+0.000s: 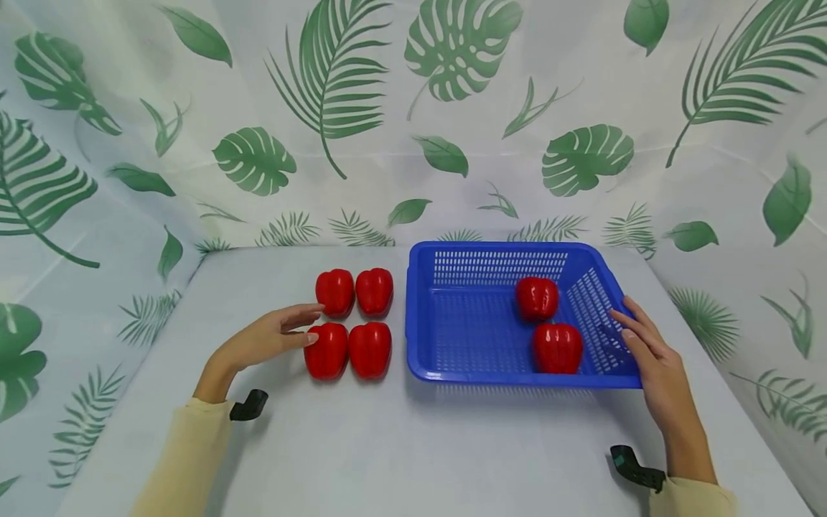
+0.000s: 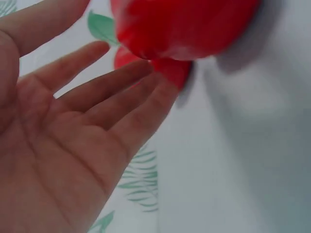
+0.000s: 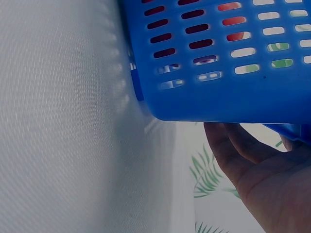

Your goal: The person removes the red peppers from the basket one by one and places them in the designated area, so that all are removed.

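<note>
"Red by the left hand?"
"Four peppers, toward the back edge of the counter. Fingers extended; a careless nudge could roll one."
"Beyond?"
"Basket, two peppers near its right edge. Right hand there, grip unclear; leaning might tip it."

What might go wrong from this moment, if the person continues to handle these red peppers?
The front-left pepper sits close beside the front-right pepper, so the left hand could nudge both.

The blue basket might tilt or slide if the right hand pushes its rim; the two loose peppers inside could then roll.
</note>
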Motion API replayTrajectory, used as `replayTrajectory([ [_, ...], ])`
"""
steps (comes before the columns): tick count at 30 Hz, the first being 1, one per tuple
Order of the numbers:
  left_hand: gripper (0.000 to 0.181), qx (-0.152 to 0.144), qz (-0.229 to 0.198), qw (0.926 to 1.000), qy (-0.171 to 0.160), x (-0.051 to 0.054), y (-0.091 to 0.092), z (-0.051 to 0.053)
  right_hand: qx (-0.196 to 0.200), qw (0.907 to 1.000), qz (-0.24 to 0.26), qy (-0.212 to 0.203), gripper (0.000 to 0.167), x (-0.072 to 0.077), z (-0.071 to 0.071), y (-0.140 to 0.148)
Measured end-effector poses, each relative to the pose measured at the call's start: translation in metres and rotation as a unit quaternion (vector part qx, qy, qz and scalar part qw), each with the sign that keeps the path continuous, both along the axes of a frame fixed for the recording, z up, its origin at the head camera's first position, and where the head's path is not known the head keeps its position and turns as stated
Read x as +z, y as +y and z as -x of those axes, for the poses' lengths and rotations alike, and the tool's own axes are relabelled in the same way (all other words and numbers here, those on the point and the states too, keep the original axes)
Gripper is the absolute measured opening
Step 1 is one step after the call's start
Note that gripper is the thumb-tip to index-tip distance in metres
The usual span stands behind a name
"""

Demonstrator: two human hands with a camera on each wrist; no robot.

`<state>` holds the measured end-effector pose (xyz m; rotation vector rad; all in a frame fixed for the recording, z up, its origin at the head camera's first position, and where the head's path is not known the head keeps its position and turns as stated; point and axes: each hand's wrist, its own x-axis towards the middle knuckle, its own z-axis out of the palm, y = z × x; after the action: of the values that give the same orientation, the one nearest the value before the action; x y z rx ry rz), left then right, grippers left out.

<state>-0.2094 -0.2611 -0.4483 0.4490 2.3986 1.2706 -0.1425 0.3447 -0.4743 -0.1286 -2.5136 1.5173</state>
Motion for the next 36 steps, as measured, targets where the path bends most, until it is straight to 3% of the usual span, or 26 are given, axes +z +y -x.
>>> replayTrajectory([
  [8,0.065,0.040,-0.058,0.9962,0.050,0.015,0.021,0.012,-0.007,1.0000,0.001,-0.006,0.052,0.000,-0.002,-0.001],
  [17,0.055,0.066,-0.144,0.9821,0.102,0.038,0.072,0.036,-0.012,0.9999,0.004,-0.007,0.052,0.001,-0.003,-0.001],
  [26,0.057,0.052,-0.210,0.9716,0.096,0.054,0.131,0.056,-0.008,0.9999,0.005,-0.004,0.052,0.001,-0.001,-0.001],
  [33,0.060,0.043,-0.232,0.9687,0.078,0.062,0.161,0.063,-0.004,0.9999,0.010,0.000,0.052,0.001,0.000,-0.001],
  [36,0.063,0.040,-0.252,0.9640,0.077,0.062,0.172,0.067,-0.003,0.9999,0.010,0.000,0.052,0.001,-0.001,-0.001],
])
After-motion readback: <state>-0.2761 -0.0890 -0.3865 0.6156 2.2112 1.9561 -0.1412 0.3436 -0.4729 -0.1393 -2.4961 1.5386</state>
